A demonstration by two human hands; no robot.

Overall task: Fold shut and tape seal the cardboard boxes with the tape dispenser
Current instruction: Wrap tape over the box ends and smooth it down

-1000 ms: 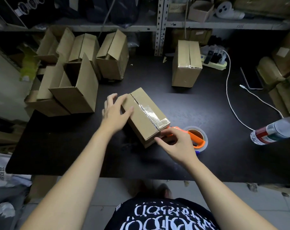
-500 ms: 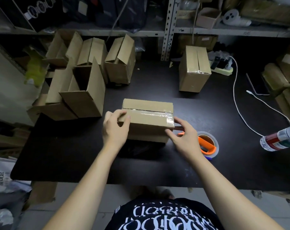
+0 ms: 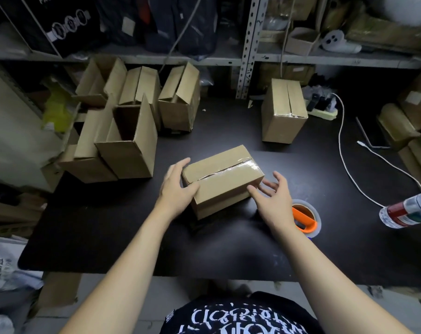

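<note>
Worktop (image 3: 103,237): dark, matte; carries all boxes and the dispenser.
Taped box (image 3: 219,186): centre of worktop, lying on a long side, turned at an angle, left end nearer than right end. Flaps closed.
Tape strip (image 3: 228,168): clear, runs along the top seam of the taped box and folds over its right end.
L hand (image 3: 178,186): grips the left end of the taped box.
L fingers (image 3: 180,165): curled round the far-left corner; thumb lies across the near-left top edge.
R hand (image 3: 274,198): at the near-right corner of the taped box, holding nothing.
R fingers (image 3: 280,179): spread wide, slightly bent; thumb tip at the near face. Contact w/ box: cannot tell.
Tape dispenser (image 3: 306,219): orange handle in a tape roll, flat on worktop, near-right of the taped box, just right of the R wrist and partly hidden by it.
Sealed box (image 3: 283,121): upright, far right of centre, well apart from the taped box.
Open boxes (image 3: 130,153): group at far left, flaps up, packed side by side.
Cable (image 3: 344,153): white, runs across the right part of the worktop.
Bottle (image 3: 407,210): right edge of view, tilted, red label.
</note>
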